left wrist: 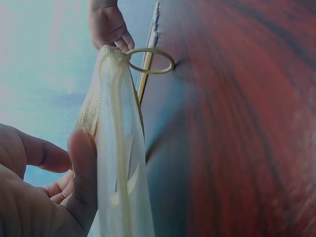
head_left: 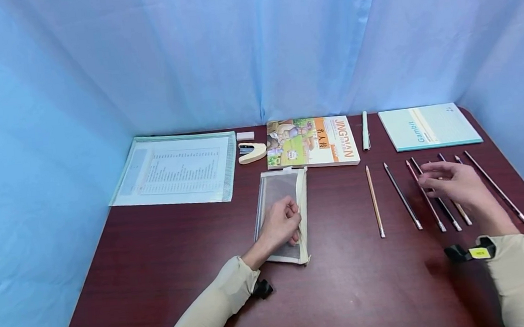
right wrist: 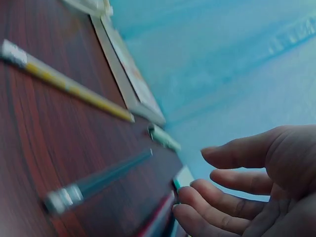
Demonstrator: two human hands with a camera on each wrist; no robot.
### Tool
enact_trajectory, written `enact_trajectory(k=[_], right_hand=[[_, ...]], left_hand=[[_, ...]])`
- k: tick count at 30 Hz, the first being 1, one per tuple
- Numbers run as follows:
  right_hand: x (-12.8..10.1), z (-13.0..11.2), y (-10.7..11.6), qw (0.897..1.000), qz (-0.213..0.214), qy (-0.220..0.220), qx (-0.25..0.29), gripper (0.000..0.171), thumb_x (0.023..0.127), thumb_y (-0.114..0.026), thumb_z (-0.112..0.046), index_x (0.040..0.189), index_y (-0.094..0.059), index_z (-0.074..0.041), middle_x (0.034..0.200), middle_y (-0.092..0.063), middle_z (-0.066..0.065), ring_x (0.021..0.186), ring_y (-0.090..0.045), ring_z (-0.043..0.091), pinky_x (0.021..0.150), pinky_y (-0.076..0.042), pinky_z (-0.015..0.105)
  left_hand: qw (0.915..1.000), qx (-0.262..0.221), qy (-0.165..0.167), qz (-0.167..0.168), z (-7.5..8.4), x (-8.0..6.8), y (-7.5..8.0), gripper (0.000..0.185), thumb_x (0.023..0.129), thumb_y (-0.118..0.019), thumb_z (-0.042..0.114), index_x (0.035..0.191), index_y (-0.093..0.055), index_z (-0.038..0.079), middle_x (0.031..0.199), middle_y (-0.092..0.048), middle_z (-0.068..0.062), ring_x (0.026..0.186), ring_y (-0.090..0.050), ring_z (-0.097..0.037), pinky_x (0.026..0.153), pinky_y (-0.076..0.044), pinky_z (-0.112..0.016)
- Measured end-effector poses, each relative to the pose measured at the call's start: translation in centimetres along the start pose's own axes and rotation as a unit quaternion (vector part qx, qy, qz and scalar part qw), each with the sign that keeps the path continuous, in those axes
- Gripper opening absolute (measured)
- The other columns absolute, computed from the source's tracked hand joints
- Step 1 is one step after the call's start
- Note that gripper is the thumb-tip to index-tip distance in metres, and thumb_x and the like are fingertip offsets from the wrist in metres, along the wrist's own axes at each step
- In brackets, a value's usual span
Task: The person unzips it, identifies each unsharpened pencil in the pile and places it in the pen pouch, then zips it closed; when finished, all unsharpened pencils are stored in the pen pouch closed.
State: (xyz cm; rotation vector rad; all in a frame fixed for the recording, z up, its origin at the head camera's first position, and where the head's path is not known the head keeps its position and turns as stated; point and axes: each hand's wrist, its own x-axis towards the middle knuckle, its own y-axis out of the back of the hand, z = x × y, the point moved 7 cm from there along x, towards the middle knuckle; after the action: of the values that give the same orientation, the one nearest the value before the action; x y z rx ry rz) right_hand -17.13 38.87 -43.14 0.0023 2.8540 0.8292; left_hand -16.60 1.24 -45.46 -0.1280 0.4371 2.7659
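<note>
Pouch (head_left: 283, 186), its edge pinched in my left grip (head_left: 280, 221), likely for steadiness, lies left of the pencils (head_left: 402, 196), over which my right grip (head_left: 453, 183) hovers wide.

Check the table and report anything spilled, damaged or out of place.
Nothing visible looks spilled or damaged. At most, the pencils on the right look slightly untidy, lying at differing angles with uneven gaps; the right hand hides parts of some.
</note>
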Motion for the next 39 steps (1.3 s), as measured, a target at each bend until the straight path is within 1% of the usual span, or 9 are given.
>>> enact_trajectory(k=[4,7,9,11,15,19,28,36,39], right_hand=[[0.6,1.0,1.3,0.998,0.003,0.001,-0.061,0.058,0.092,-0.070,-0.016,0.133,-0.045,0.016,0.080,-0.066,-0.023,0.072,-0.063,-0.010,0.060,-0.062,0.020],[1.3,1.6,1.9,0.990,0.012,0.013,-0.139,0.058,0.088,-0.075,-0.019,0.130,-0.052,0.014,0.086,-0.075,0.004,0.068,-0.057,-0.015,0.057,-0.058,0.017],[1.7,1.7,2.2,0.980,0.019,0.029,-0.197,0.056,0.085,-0.078,-0.021,0.125,-0.057,0.013,0.095,-0.074,0.023,0.066,-0.051,-0.020,0.066,-0.055,0.023],[2.0,1.8,2.3,0.969,0.025,0.043,-0.244,0.053,0.082,-0.079,-0.020,0.121,-0.060,0.011,0.101,-0.072,0.030,0.065,-0.048,-0.021,0.079,-0.051,0.037],[2.4,1.9,2.3,0.954,0.025,0.052,-0.293,0.049,0.078,-0.080,-0.015,0.115,-0.062,0.012,0.096,-0.072,0.029,0.067,-0.065,0.009,0.085,-0.038,0.058],[2.5,2.0,2.1,0.947,0.019,0.044,-0.318,0.047,0.076,-0.078,-0.012,0.112,-0.061,0.013,0.087,-0.071,0.024,0.080,-0.064,0.040,0.079,-0.043,0.058],[2.6,1.9,1.5,0.945,0.008,0.004,-0.328,0.044,0.077,-0.073,-0.004,0.114,-0.057,0.014,0.073,-0.064,0.010,0.071,-0.055,0.027,0.072,-0.046,0.057],[2.6,0.9,1.3,0.941,0.016,0.002,-0.338,0.045,0.077,-0.060,-0.001,0.119,-0.056,0.015,0.073,-0.063,0.014,0.065,-0.051,0.027,0.052,-0.038,0.031],[2.3,0.5,1.6,0.942,0.013,0.010,-0.335,0.049,0.075,-0.064,-0.004,0.119,-0.057,0.017,0.072,-0.066,0.015,0.063,-0.055,0.023,0.062,-0.044,0.042]], left_hand=[[1.0000,-0.001,-0.001,0.001,0.0,0.0,0.0,0.006,0.088,-0.049,-0.002,0.086,-0.053,0.003,0.056,-0.053,0.000,0.033,-0.050,-0.009,0.031,-0.053,-0.035],[1.0000,-0.001,-0.002,0.001,-0.1,0.0,0.0,0.006,0.089,-0.049,-0.001,0.085,-0.053,0.003,0.055,-0.053,0.001,0.033,-0.050,-0.008,0.031,-0.053,-0.035],[1.0000,-0.002,-0.003,0.001,-0.1,0.1,0.0,0.006,0.089,-0.049,-0.001,0.085,-0.052,0.003,0.055,-0.052,0.001,0.032,-0.049,-0.008,0.031,-0.053,-0.035],[1.0000,0.000,-0.002,0.002,-0.2,0.1,0.0,0.006,0.089,-0.048,0.000,0.085,-0.053,0.003,0.055,-0.053,0.001,0.032,-0.049,-0.008,0.031,-0.053,-0.035],[1.0000,0.002,-0.002,0.001,-0.2,0.0,0.0,0.006,0.088,-0.049,-0.001,0.086,-0.053,0.002,0.056,-0.053,0.001,0.033,-0.049,-0.008,0.031,-0.053,-0.036],[1.0000,0.002,-0.004,0.000,-0.1,0.0,0.0,0.006,0.088,-0.048,-0.002,0.088,-0.055,0.000,0.057,-0.053,0.000,0.033,-0.050,-0.008,0.032,-0.054,-0.037],[0.9999,-0.007,-0.007,-0.002,-0.1,0.0,0.0,0.007,0.088,-0.048,-0.002,0.085,-0.053,0.003,0.056,-0.053,0.001,0.033,-0.050,-0.008,0.031,-0.053,-0.035],[0.9998,-0.014,-0.010,-0.005,0.1,0.0,0.1,0.006,0.088,-0.048,-0.003,0.086,-0.053,0.000,0.055,-0.053,-0.001,0.033,-0.050,-0.009,0.031,-0.052,-0.035],[0.9999,-0.011,-0.011,-0.007,0.1,-0.1,0.0,0.006,0.088,-0.047,-0.003,0.087,-0.053,-0.002,0.056,-0.053,-0.001,0.033,-0.050,-0.010,0.032,-0.053,-0.037]])
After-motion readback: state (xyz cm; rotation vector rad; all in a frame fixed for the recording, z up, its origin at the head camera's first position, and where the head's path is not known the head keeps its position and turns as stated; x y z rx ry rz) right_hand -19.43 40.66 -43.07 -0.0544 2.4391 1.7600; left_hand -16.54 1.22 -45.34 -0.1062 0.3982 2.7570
